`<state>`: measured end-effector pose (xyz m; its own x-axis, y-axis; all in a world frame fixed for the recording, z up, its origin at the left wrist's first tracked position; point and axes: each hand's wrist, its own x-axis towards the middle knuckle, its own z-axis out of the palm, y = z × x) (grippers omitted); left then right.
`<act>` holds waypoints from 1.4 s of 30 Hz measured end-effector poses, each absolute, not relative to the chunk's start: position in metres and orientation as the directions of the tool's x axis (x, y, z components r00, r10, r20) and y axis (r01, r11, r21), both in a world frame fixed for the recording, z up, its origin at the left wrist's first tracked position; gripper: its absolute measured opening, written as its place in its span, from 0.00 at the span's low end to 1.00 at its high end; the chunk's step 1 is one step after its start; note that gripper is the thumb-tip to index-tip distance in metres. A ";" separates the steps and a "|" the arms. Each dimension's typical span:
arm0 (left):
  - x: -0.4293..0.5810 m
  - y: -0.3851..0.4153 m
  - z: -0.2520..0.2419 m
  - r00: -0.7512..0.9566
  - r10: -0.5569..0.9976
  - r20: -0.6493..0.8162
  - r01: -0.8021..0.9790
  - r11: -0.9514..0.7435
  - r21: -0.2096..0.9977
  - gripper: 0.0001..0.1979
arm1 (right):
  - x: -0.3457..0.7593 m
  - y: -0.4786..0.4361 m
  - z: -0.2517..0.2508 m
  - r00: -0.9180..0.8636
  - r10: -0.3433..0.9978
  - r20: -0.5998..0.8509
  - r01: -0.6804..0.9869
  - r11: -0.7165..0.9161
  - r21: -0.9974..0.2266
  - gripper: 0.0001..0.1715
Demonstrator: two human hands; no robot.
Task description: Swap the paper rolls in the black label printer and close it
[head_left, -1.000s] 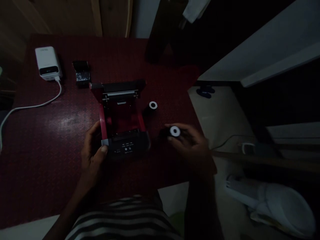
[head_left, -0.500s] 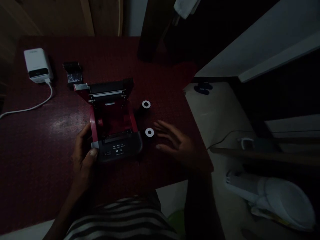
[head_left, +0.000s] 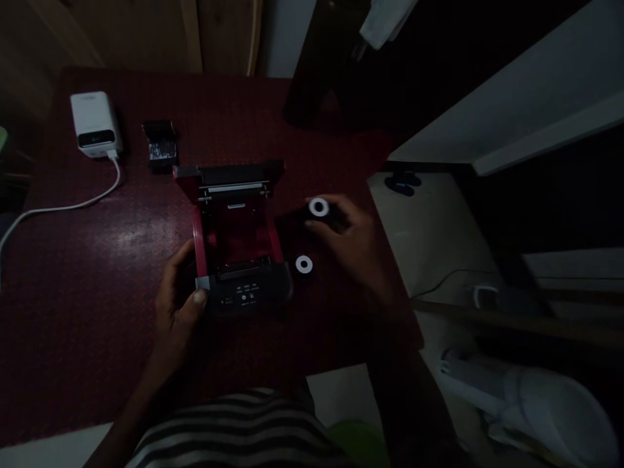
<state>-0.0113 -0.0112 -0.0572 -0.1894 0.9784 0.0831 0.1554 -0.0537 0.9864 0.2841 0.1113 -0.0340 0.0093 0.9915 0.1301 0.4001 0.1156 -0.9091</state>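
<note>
A small red and black printer [head_left: 244, 289] stands on the table with its lid [head_left: 234, 175] tilted up and its red inside bare. At its left front corner my left hand [head_left: 180, 292] grips the casing, thumb on the top edge and fingers along the side. Right of the printer, my right hand [head_left: 353, 237] is closed around a small roll [head_left: 318, 208] with a white ring-shaped end and a dark side. A second, similar roll [head_left: 303, 265] stands upright beside the printer's right front corner, apart from both hands.
A white power bank [head_left: 95, 123] with a white cable [head_left: 73, 207] lies at the back left. Near it is a crumpled black strip or wrapper [head_left: 162, 146]. The dark red table [head_left: 97, 312] ends at the right, above a pale floor with dark slippers [head_left: 402, 184].
My right hand has moved away from me and closed on the farther roll, which has shifted right. My left hand keeps its grip on the printer. The camera view has shifted slightly.
</note>
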 end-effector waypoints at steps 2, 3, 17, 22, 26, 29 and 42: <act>-0.011 -0.012 -0.057 -0.188 0.978 0.085 0.131 -0.061 0.989 0.33 | 0.296 0.089 0.009 -0.021 0.989 0.147 0.374 0.145 -0.916 0.20; -0.010 -0.012 -0.058 -0.188 0.979 0.083 0.120 -0.061 0.991 0.32 | 0.300 0.080 0.032 -0.069 0.983 0.168 0.377 0.181 -0.908 0.20; -0.011 -0.012 -0.055 -0.164 0.981 0.100 0.123 -0.081 0.989 0.29 | 0.178 0.093 0.042 -0.671 0.740 0.048 0.731 0.671 -0.125 0.15; -0.011 -0.014 -0.053 -0.157 0.987 0.039 0.093 -0.024 0.995 0.32 | 0.152 0.096 0.058 -0.614 0.769 -0.179 0.787 0.612 -0.072 0.18; -0.013 -0.015 -0.054 -0.132 0.991 0.022 0.078 -0.012 0.997 0.33 | 0.141 0.110 0.052 -0.565 0.778 -0.275 0.820 0.566 -0.085 0.17; -0.013 -0.016 -0.054 -0.132 0.991 0.033 0.084 -0.022 0.996 0.32 | 0.143 0.116 0.039 -0.566 0.785 -0.253 0.823 0.557 -0.113 0.15; -0.014 -0.014 -0.053 -0.146 0.989 0.034 0.088 -0.021 0.996 0.32 | 0.210 0.092 0.039 -0.728 0.682 0.073 0.453 0.559 -0.695 0.26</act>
